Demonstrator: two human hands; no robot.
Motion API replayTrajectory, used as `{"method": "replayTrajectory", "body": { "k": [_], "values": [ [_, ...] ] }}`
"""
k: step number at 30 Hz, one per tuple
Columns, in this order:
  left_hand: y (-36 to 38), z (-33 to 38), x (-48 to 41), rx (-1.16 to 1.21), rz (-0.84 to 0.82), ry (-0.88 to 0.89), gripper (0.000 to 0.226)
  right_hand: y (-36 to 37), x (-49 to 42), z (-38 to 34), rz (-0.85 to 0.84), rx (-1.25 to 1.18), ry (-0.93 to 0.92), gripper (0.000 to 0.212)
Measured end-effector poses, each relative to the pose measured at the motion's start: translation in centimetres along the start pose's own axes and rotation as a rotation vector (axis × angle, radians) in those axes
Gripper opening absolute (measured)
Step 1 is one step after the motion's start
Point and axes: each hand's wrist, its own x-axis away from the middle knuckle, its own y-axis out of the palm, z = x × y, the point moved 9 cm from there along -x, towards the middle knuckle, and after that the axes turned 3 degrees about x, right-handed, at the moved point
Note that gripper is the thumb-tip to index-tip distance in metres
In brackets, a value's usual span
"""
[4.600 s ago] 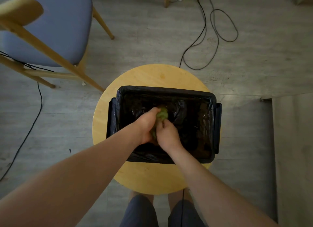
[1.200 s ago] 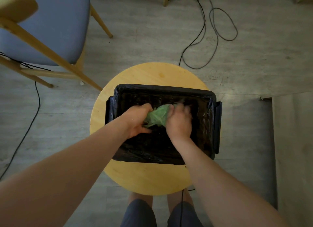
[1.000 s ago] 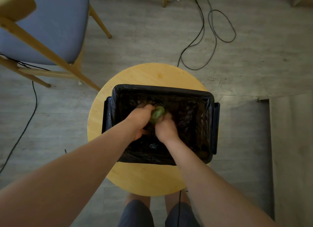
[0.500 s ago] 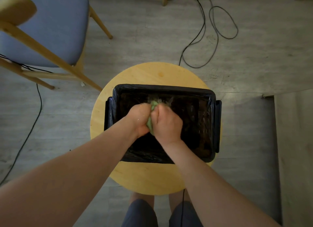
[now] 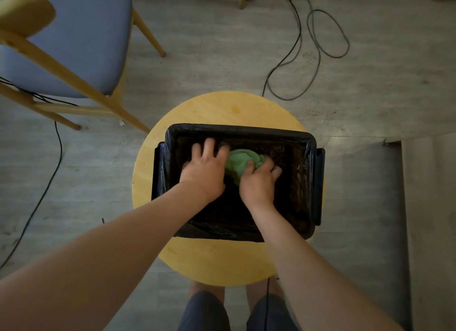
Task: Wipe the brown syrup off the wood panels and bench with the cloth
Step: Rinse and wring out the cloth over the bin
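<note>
In the head view, a black-lined tub (image 5: 237, 129) was seen resting on a round wooden top (image 5: 217, 259), and both forearms were reached into it from the near side. The green cloth (image 5: 243, 161) was found inside the tub, bunched in its far middle part, with its longer run lying loosely across the tub from left to right and a tail drawn down between the two hands. The right hand (image 5: 257, 182) was clamped on the cloth, its fingers curled over the near right portion. The left hand (image 5: 204, 172) was laid with fingers spread and fairly straight just beside the cloth's left edge, touching it at most along the inner side (whether its thumb was tucked under the fabric could not be told). The hands were thus set close together but not joined. The step was judged to be a rinsing or squeezing of the cloth before wiping. Since the cloth lay forward of both wrists and was held only by the right hand, that hand was judged the one by which it would be lifted clear. A small darker mark (image 5: 235, 108) was noted on the wood beyond the tub; it could not be confirmed as syrup. A chair (image 5: 74, 34) and a looped cable (image 5: 320, 34) were seen on the floor.
</note>
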Motion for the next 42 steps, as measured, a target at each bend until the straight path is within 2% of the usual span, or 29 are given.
{"method": "replayTrajectory", "body": {
  "k": [2, 4, 6, 8, 10, 12, 13, 16, 18, 19, 22, 24, 27, 30, 32, 35, 38, 40, 42],
  "values": [
    [0.9, 0.3, -0.5, -0.021, -0.054, 0.048, 0.088, 0.5, 0.0, 0.0, -0.06, -0.031, -0.007, 0.047],
    [1.5, 0.2, -1.4, 0.028, -0.114, 0.053, 0.084, 1.5, 0.0, -0.5, -0.198, -0.089, -0.036, 0.04],
    [1.9, 0.2, -2.2, 0.079, -0.142, 0.058, 0.073, 2.5, 1.0, -1.0, -0.392, -0.192, -0.056, 0.035],
    [1.6, 0.4, -2.4, 0.176, -0.129, 0.098, 0.061, 1.9, 1.7, -1.5, -0.451, -0.294, -0.08, 0.037],
    [0.4, 0.0, -2.1, 0.39, -0.066, 0.096, 0.046, 0.5, 1.2, -1.2, -0.364, -0.397, -0.053, 0.035],
    [-0.4, -0.8, -1.3, 0.658, -0.026, 0.04, 0.033, 0.0, -0.1, 0.3, -0.288, -0.516, 0.095, 0.033],
    [-0.5, -0.8, -0.8, 0.787, -0.04, 0.023, 0.031, 0.4, -0.3, 0.9, -0.305, -0.573, 0.172, 0.033],
    [0.4, 0.8, 0.5, 1.278, -0.183, -0.011, 0.035, 1.7, 0.1, 1.3, -0.414, -0.605, 0.29, 0.058],
    [1.0, 1.5, 0.9, 1.557, -0.234, -0.062, 0.042, 1.9, 0.5, 1.1, -0.457, -0.669, 0.327, 0.059],
    [1.1, 1.4, 0.9, 1.598, -0.22, -0.085, 0.045, 1.8, 0.6, 1.1, -0.465, -0.695, 0.328, 0.056],
    [1.6, 0.2, 0.5, 1.466, -0.152, -0.123, 0.054, 1.0, 0.3, 1.1, -0.45, -0.68, 0.263, 0.04],
    [1.7, 0.0, 0.6, 1.388, -0.166, -0.116, 0.053, 0.8, 0.2, 1.1, -0.456, -0.636, 0.22, 0.03],
    [1.5, 0.1, 1.0, 1.199, -0.169, -0.062, 0.056, 0.4, -0.1, 1.1, -0.453, -0.634, 0.216, 0.026],
    [1.6, 0.9, 1.5, 1.228, -0.282, -0.013, 0.079, 0.1, -0.5, 0.7, -0.435, -0.596, 0.175, 0.027],
    [1.3, 1.3, 1.5, 1.089, -0.308, 0.034, 0.091, 0.2, -0.4, 0.3, -0.447, -0.586, 0.155, 0.023],
    [1.3, 2.3, 1.2, 0.892, -0.333, 0.06, 0.097, 0.8, 0.3, -1.1, -0.574, -0.637, 0.166, 0.031],
    [1.6, 2.5, 0.8, 0.843, -0.371, 0.041, 0.072, 0.9, 0.3, -1.4, -0.661, -0.702, 0.244, 0.042],
    [0.9, 2.2, 0.5, 0.714, -0.338, 0.074, 0.066, 0.8, -0.1, -0.8, -0.689, -0.735, 0.366, 0.049],
    [-0.3, 2.2, 0.2, 0.662, -0.251, 0.121, 0.074, 0.7, 0.0, -0.7, -0.763, -0.687, 0.432, 0.054]
  ]
}}
